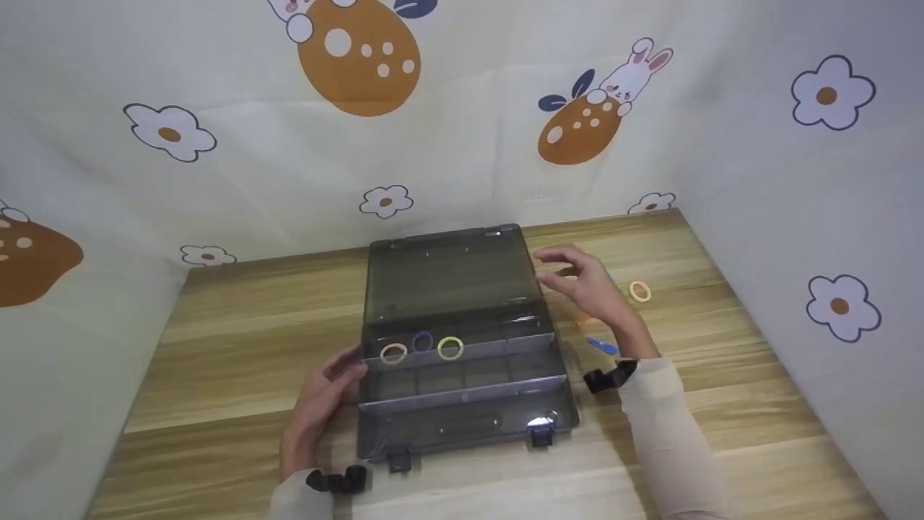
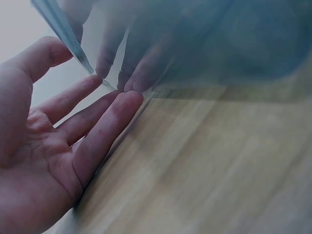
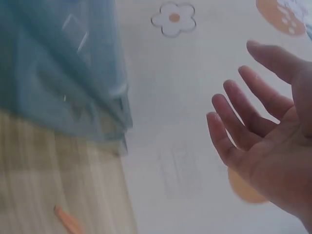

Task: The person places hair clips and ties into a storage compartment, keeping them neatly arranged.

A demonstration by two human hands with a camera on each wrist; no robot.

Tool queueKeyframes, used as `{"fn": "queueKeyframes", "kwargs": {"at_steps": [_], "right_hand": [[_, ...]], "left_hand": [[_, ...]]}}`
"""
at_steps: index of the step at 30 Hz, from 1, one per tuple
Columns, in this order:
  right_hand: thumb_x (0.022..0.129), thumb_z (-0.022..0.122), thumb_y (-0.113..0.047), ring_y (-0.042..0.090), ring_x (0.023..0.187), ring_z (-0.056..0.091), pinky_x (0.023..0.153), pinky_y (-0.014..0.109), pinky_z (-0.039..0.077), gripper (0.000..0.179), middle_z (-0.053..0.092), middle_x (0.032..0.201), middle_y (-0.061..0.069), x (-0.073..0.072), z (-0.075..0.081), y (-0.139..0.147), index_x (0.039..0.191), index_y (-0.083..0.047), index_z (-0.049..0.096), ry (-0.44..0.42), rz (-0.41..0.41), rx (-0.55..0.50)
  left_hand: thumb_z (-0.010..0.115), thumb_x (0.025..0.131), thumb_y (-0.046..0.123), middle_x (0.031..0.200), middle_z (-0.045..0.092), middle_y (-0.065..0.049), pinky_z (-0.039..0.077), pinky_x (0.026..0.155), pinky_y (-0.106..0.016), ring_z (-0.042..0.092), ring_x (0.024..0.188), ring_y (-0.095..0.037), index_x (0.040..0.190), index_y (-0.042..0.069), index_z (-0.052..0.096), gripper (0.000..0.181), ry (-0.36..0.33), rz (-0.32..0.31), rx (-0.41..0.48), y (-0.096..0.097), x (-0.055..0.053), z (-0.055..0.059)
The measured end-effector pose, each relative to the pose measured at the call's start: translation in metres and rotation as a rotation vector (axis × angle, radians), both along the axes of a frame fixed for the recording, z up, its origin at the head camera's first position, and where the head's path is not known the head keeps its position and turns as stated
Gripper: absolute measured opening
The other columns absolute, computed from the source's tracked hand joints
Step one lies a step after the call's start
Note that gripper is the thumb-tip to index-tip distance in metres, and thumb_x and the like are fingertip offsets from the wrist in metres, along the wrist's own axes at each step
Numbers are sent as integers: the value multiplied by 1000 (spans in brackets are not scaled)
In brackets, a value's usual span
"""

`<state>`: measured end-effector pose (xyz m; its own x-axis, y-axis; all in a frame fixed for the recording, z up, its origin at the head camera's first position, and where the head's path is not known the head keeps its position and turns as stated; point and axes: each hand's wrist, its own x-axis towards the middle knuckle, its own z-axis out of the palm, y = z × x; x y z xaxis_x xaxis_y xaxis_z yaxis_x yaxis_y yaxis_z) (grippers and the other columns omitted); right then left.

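A dark translucent plastic compartment box [image 1: 404,426] lies on the table with its lid [image 1: 444,274] swung back. Inside, a peach ring [image 1: 385,358], a purple ring [image 1: 416,346] and a yellow-green ring [image 1: 442,357], like hair ties, overlap a divider in the head view. My left hand [image 1: 317,401] is at the box's left side; in the left wrist view its fairly straight fingertips meet the side wall [image 2: 234,44]. Beside the lid's right edge is my right hand [image 1: 588,285], fingers spread and holding nothing, apart from the box in the right wrist view.
On the wooden table [image 1: 238,361], right of the box, lie a beige ring [image 1: 632,292], a blue piece [image 1: 602,346] and an orange piece [image 1: 583,318], partly hidden by the right hand. A patterned cloth [image 1: 462,144] hangs behind the table.
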<state>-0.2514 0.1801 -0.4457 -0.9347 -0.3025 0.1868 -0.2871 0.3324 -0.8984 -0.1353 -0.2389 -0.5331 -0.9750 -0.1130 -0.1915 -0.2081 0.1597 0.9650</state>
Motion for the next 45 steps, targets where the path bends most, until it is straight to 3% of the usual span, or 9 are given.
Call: {"fn": "queueKeyframes", "kwargs": {"at_steps": [4,9,15,20,22,30,37,41,45], "right_hand": [[94,70,-13,34,128,55,88,16,50,38,60,134,19,-5,-13,17,129,-2,63,-24,-112,-22],[95,69,-14,38,132,51,84,12,49,42,55,139,20,-14,-26,31,132,2,59,-60,-203,-43],[96,67,-19,32,140,45,102,24,47,48,52,145,20,-24,-43,51,137,2,55,-170,-310,-69],[95,69,-23,33,142,43,118,46,36,51,51,147,20,-28,-54,67,138,0,54,-220,-397,-80],[95,69,-24,33,142,41,120,46,34,53,50,148,19,-29,-58,72,140,-1,53,-241,-417,-81],[95,69,-27,35,146,35,117,45,36,64,40,156,19,-35,-64,84,149,-5,43,-362,-359,-68],[96,69,-27,32,132,44,88,27,47,69,37,158,20,-44,-62,87,153,-7,37,-439,-316,44],[95,69,-23,33,136,44,104,36,47,68,35,160,21,-47,-59,86,152,-3,38,-458,-273,98],[95,70,-21,35,144,38,120,49,35,66,34,160,22,-48,-55,85,150,-1,40,-486,-246,165]], "left_hand": [[71,92,16,141,61,-13,41,101,-10,56,129,-17,139,6,59,49,-16,4,-10,-1,1,0],[71,92,17,141,62,-13,41,102,-11,56,131,-20,139,7,58,49,-14,0,3,-1,2,1],[72,93,18,141,62,-14,41,102,-12,58,124,-11,139,6,58,50,-6,-2,-11,0,1,1],[72,93,18,142,60,-14,40,102,-13,54,133,-22,140,5,57,51,9,-10,-13,1,0,1],[72,93,17,142,60,-14,40,103,-13,54,134,-23,140,5,58,51,10,-7,-7,1,0,1],[71,93,18,143,59,-16,41,101,-12,53,135,-25,141,4,56,52,6,-11,-7,-1,1,0],[71,93,17,144,58,-15,42,99,-11,54,131,-17,141,5,55,52,-8,-9,-1,-1,1,0],[70,93,15,144,59,-15,42,100,-11,54,131,-17,141,4,56,51,2,-8,3,0,1,0],[70,94,15,144,58,-16,41,101,-11,52,135,-23,141,4,56,51,11,-18,7,-1,1,0]]}}
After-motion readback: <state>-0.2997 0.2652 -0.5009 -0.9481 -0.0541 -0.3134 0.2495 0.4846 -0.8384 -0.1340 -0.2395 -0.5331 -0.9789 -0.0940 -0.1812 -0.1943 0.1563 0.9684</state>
